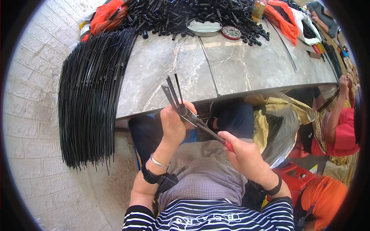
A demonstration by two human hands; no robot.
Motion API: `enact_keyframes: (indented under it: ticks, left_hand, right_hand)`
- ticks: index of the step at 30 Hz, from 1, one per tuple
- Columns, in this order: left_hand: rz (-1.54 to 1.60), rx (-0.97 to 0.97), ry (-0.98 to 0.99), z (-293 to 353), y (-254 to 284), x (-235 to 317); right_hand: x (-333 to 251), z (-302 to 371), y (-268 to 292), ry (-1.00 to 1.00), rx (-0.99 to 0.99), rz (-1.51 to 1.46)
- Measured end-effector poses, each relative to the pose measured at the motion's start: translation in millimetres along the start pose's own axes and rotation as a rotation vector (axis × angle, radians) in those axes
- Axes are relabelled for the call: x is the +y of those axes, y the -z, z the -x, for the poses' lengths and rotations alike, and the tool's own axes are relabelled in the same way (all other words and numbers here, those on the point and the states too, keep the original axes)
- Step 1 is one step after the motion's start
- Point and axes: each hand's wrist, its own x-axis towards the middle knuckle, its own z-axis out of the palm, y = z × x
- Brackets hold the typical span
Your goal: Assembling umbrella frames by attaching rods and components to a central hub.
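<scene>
Over my lap, my left hand [175, 123] is closed around a round black hub [182, 110] with several black rods [171, 90] standing up from it. The rods look like umbrella ribs. My right hand [244, 156] grips a dark, red-handled tool, apparently pliers [208, 131]. Its far end reaches the hub beside my left fingers, where a thin light wire or pin shows. My fingers partly hide the tool's tip and the hub.
A thick bundle of long black rods [92, 92] hangs over the left end of the grey marbled table [154, 69]. Behind are black plastic parts [165, 15], a dish of pale pins [204, 27] and a red-rimmed dish [231, 32]. Another person in red [341, 131] sits right.
</scene>
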Motion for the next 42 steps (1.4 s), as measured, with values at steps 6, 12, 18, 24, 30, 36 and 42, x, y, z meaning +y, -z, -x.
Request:
enact_keyframes:
  ticks: [6, 12, 18, 24, 30, 36, 42]
  left_hand:
    - [-0.103, -0.041, -0.059, 3.1, -0.8, 8.8]
    - [-0.209, -0.068, -0.13, 2.3, 4.5, 3.9]
    - [-0.295, -0.107, -0.138, 5.1, 4.6, 5.8]
    - [-0.159, -0.04, -0.074, 8.2, -2.4, -0.1]
    - [-0.064, -0.032, 0.043, 7.8, -3.4, 7.9]
    - [-0.147, -0.114, -0.054, 5.4, 2.8, 4.6]
    - [-0.18, -0.129, -0.158, 4.6, -0.8, 9.2]
  right_hand:
    - [-7.6, 0.7, 7.8, -0.036, -0.121, -0.293]
    - [-5.1, 3.7, 9.7, -0.005, -0.128, -0.173]
    - [-4.4, 8.7, 6.5, -0.018, -0.135, -0.096]
    - [-4.2, 10.6, 2.6, -0.157, -0.272, -0.371]
    - [-14.2, 4.6, 25.0, -0.444, -0.507, -1.059]
    - [-9.9, 5.0, 35.9, -0.401, -0.577, -1.167]
    - [-3.7, 8.2, 36.1, -0.341, -0.611, -1.21]
